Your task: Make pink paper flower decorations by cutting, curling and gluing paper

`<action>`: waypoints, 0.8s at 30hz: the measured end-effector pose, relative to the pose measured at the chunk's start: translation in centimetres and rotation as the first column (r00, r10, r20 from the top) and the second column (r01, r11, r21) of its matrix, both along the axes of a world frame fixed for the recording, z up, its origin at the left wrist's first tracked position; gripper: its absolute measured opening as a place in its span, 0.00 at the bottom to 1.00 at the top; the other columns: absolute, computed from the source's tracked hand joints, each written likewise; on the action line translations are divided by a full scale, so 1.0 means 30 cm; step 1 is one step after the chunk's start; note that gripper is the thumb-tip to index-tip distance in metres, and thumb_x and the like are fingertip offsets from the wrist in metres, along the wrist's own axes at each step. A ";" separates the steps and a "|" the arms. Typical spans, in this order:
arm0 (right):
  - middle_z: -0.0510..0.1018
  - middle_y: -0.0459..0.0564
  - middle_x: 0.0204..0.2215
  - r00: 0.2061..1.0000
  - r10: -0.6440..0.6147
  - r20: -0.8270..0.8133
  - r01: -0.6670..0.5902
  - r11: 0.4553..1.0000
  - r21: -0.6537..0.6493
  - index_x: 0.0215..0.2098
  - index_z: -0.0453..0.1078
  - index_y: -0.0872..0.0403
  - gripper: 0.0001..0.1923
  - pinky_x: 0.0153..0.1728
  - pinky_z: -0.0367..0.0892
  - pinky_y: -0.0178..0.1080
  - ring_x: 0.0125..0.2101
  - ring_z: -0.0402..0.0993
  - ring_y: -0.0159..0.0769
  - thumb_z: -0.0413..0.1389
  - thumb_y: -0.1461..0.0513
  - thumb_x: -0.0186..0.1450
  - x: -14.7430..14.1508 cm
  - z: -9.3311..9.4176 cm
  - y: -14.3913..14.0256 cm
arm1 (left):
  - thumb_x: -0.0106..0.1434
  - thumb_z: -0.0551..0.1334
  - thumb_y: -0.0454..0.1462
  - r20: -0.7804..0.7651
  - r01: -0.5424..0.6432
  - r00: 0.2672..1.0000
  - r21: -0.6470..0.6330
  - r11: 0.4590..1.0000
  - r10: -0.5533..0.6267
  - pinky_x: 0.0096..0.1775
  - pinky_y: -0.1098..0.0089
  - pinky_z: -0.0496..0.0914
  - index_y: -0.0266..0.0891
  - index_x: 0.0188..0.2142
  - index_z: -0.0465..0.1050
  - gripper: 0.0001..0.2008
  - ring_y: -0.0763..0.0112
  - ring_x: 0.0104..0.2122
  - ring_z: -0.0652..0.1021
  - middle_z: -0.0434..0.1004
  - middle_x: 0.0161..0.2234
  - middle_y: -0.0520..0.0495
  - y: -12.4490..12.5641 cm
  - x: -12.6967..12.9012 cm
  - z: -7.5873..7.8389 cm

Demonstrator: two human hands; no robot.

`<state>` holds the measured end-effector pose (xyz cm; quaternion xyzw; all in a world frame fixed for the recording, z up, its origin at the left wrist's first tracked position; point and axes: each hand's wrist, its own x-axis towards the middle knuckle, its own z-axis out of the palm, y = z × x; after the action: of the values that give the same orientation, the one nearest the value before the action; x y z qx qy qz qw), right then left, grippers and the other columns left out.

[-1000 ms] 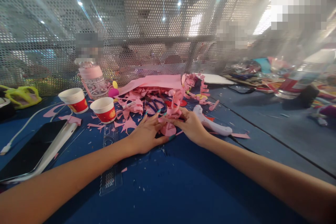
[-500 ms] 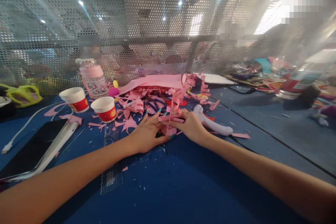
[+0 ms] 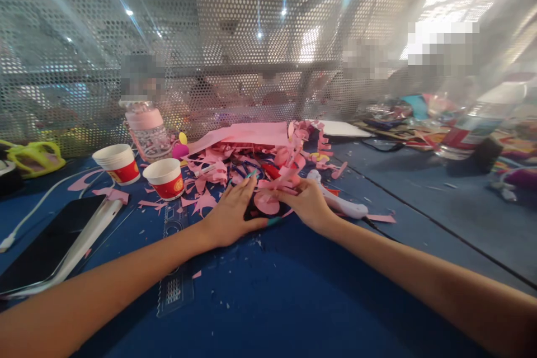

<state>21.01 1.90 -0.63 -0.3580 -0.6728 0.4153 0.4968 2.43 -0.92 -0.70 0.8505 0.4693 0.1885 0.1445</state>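
My left hand (image 3: pixel 232 210) lies flat on the blue table, fingers spread, pressing down beside a round pink paper disc (image 3: pixel 265 203) that sits on a dark piece. My right hand (image 3: pixel 307 202) pinches a curled pink paper strip (image 3: pixel 282 182) that rises from the disc. Both hands meet at this small pink paper piece. Behind them lies a heap of pink paper scraps (image 3: pixel 235 162).
A white glue gun (image 3: pixel 339 203) lies right of my right hand. Two red-and-white paper cups (image 3: pixel 166 178) stand at the left, a pink bottle (image 3: pixel 147 128) behind them. A phone (image 3: pixel 50 243) and a clear ruler (image 3: pixel 173 268) lie near left. A perforated metal screen (image 3: pixel 235 39) closes the back.
My left hand has slid a little forward and flattened beside the disc. The pink strip in my right hand has tilted and the disc shows more plainly.
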 end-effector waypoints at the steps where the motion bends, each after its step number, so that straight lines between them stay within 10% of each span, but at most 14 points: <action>1: 0.78 0.48 0.26 1.000 -0.026 -0.008 0.027 0.999 0.036 0.24 0.75 0.53 0.14 0.37 0.72 0.45 0.33 0.75 0.42 0.64 0.51 0.48 0.004 -0.006 0.002 | 0.58 0.56 0.52 0.058 -0.023 0.998 -0.009 1.000 0.023 0.60 0.50 0.47 0.38 0.63 0.44 0.39 0.54 0.63 0.48 0.44 0.64 0.38 0.001 -0.003 0.001; 8: 0.79 0.48 0.34 0.998 -0.060 -0.023 0.064 0.982 0.177 0.28 0.77 0.50 0.10 0.42 0.70 0.45 0.40 0.73 0.42 0.63 0.53 0.52 0.018 -0.042 0.019 | 0.48 0.67 0.47 0.335 0.043 0.942 -0.046 0.998 -0.025 0.58 0.47 0.46 0.41 0.61 0.51 0.43 0.49 0.61 0.53 0.51 0.62 0.38 0.027 -0.020 -0.012; 13: 0.80 0.46 0.26 0.990 -0.089 -0.113 0.095 0.994 0.047 0.26 0.78 0.51 0.08 0.38 0.71 0.43 0.32 0.76 0.41 0.65 0.56 0.49 0.003 0.008 -0.008 | 0.45 0.71 0.41 0.527 0.040 0.850 -0.074 0.996 0.005 0.59 0.50 0.43 0.42 0.58 0.59 0.41 0.50 0.59 0.56 0.62 0.57 0.39 0.026 -0.011 -0.007; 15: 0.80 0.46 0.25 0.978 -0.134 -0.161 0.130 0.991 -0.038 0.27 0.78 0.52 0.10 0.37 0.71 0.43 0.31 0.76 0.40 0.66 0.56 0.47 -0.002 0.027 -0.018 | 0.43 0.72 0.39 0.701 0.100 0.711 -0.175 0.979 0.052 0.59 0.52 0.45 0.42 0.56 0.61 0.41 0.51 0.59 0.57 0.63 0.56 0.39 0.022 0.000 -0.004; 20: 0.81 0.46 0.27 0.927 -0.157 -0.340 0.090 0.975 -0.202 0.30 0.78 0.53 0.13 0.40 0.70 0.40 0.32 0.77 0.36 0.66 0.57 0.47 -0.006 0.037 -0.006 | 0.52 0.65 0.46 0.916 0.450 0.106 -0.390 0.803 0.386 0.58 0.60 0.51 0.38 0.48 0.68 0.26 0.55 0.59 0.60 0.62 0.58 0.41 0.013 0.028 -0.012; 24: 0.79 0.45 0.23 0.883 -0.110 -0.456 -0.036 0.953 -0.300 0.29 0.77 0.53 0.14 0.39 0.70 0.35 0.28 0.75 0.31 0.67 0.57 0.44 -0.002 0.048 0.012 | 0.58 0.59 0.49 0.838 0.601 0.000 -0.436 0.670 0.545 0.58 0.63 0.51 0.35 0.47 0.69 0.23 0.58 0.60 0.57 0.65 0.56 0.40 0.013 0.029 -0.009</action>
<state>20.95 2.24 0.82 -0.3315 -0.4550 0.5767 0.5920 3.32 -0.53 -0.96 0.3122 0.2256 0.5162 0.7650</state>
